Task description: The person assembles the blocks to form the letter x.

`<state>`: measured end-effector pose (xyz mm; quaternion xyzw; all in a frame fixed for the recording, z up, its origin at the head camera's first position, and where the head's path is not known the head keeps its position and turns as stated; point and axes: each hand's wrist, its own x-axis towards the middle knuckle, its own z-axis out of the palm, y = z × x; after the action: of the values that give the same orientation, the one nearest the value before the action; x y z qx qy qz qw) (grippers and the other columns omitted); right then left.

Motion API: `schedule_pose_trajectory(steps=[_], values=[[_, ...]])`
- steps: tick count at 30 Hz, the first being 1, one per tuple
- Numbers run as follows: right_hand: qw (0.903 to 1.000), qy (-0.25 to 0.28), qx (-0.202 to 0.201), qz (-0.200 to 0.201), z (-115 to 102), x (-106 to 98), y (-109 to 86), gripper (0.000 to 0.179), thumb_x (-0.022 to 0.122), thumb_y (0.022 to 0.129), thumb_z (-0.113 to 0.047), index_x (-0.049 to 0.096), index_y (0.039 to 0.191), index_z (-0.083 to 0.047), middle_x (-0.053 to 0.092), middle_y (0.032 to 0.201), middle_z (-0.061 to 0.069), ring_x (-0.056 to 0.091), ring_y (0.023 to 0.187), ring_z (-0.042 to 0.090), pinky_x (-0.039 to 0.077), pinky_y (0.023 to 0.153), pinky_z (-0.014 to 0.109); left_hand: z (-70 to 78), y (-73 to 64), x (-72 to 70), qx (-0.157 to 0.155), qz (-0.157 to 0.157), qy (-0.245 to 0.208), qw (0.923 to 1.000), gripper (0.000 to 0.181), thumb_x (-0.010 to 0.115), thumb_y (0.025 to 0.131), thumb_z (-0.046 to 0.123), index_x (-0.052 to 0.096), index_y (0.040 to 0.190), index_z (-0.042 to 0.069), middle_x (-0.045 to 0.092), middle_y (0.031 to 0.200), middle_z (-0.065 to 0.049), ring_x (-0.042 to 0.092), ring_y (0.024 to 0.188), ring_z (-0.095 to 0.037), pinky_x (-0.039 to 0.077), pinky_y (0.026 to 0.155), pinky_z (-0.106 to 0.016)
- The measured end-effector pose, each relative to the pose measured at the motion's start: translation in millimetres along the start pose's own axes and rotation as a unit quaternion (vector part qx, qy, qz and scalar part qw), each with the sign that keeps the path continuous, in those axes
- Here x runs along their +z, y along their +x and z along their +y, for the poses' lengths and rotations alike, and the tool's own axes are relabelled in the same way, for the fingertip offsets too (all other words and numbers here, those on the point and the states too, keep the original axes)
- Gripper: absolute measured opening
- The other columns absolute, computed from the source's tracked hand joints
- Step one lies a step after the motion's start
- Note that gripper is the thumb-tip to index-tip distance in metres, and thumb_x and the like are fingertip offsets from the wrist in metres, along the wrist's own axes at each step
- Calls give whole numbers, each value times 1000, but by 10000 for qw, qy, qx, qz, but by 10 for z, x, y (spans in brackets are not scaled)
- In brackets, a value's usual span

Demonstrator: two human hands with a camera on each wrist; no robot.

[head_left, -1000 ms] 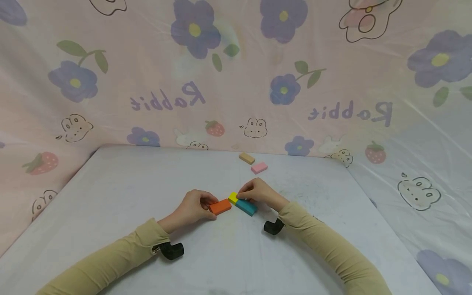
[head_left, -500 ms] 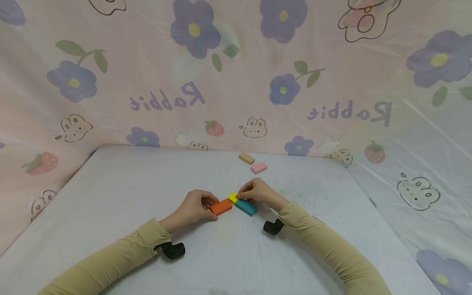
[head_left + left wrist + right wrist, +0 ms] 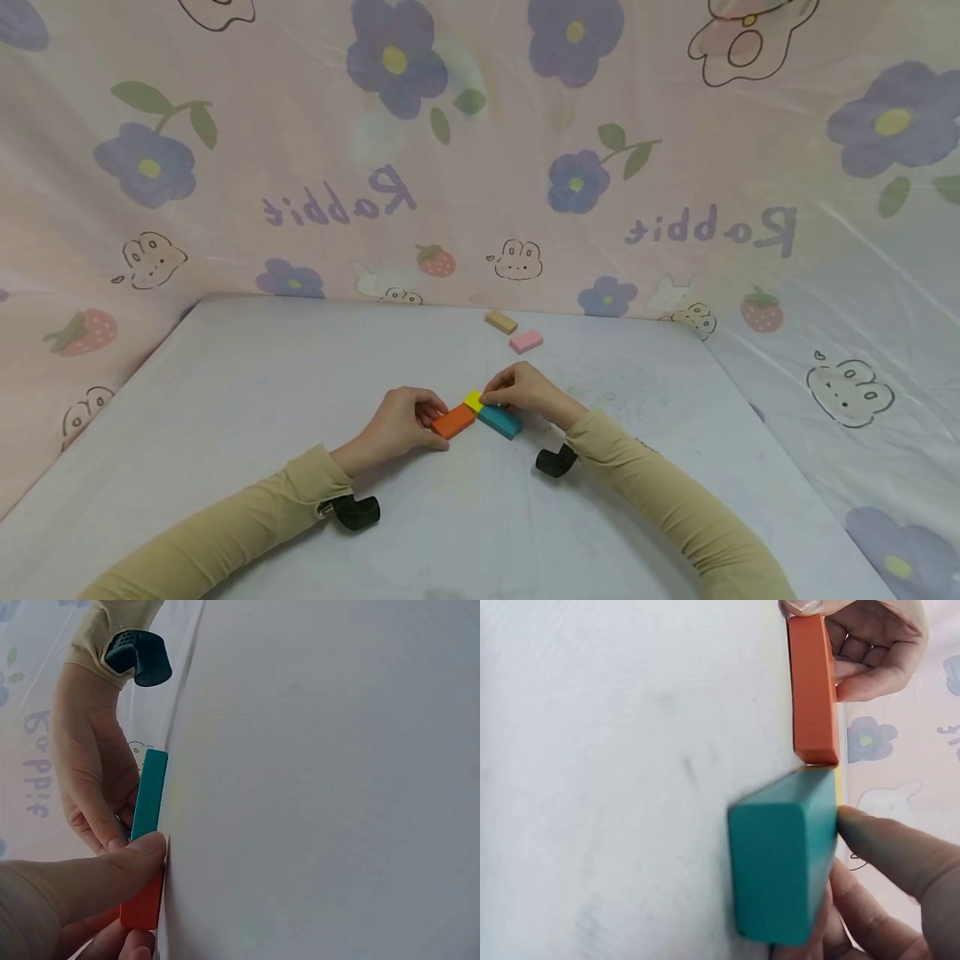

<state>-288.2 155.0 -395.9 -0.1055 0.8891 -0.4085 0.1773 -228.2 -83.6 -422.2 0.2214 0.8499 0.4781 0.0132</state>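
In the head view my left hand (image 3: 396, 423) grips an orange block (image 3: 453, 422) by its outer end, thumb on the near side and fingers on the far side. The block's inner end meets a yellow block (image 3: 473, 402), or comes very close to it. My right hand (image 3: 528, 390) holds a teal block (image 3: 500, 421), its fingertips at the seam where teal meets yellow. Together the blocks form an angled shape lying flat on the table. In the right wrist view the teal block (image 3: 772, 862) hides most of the yellow one.
Beyond the hands lie a tan block (image 3: 501, 322) and a pink block (image 3: 527, 342) on the white table (image 3: 315, 358). A printed cloth (image 3: 480, 150) hangs behind the table and along its sides. Black curved pieces (image 3: 555, 461) stick out from both cuffs.
My left hand has slid the orange block a little to the right, narrowing the gap to the yellow block. The right hand and its blocks stay in place.
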Motion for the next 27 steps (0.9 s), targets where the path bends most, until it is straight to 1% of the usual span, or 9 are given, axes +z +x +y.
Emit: schedule_pose_trajectory(steps=[8, 14, 23, 27], values=[[10000, -37, -30, 1, 8, 0, -5, 18, 75, 84, -24, 74, 92, -8, 65, 81, 2, 55, 68, 15, 51, 62, 25, 39, 9, 41, -127, 88, 104, 9998, 39, 91, 59, 9, 67, 90, 8, 60, 77, 0, 55, 69, -15, 50, 64, -27], [10000, -87, -29, 20, 6, 2, 3, 18, 75, 84, -24, 74, 92, -8, 65, 81, 1, 55, 69, 16, 52, 63, 25, 71, 12, 62, -76, 101, 170, 9998, 40, 92, 59, 10, 67, 90, 7, 60, 76, 0, 55, 68, -14, 49, 64, -27], [9999, -118, 10, 51, 3, -3, 4, 17, 75, 84, -24, 75, 91, -8, 65, 81, 1, 55, 69, 16, 52, 63, 25, 101, 16, 67, -102, 78, 126, 9998, 42, 92, 58, 10, 66, 90, 7, 60, 77, -1, 54, 67, -15, 48, 63, -27], [9999, -109, 53, 46, 6, -4, 10, 17, 75, 83, -24, 75, 91, -8, 65, 81, 1, 55, 69, 16, 52, 63, 25, 94, 26, 55, -234, -10, 0, 9997, 45, 92, 59, 14, 67, 95, 6, 62, 80, -1, 56, 69, -16, 49, 64, -28]])
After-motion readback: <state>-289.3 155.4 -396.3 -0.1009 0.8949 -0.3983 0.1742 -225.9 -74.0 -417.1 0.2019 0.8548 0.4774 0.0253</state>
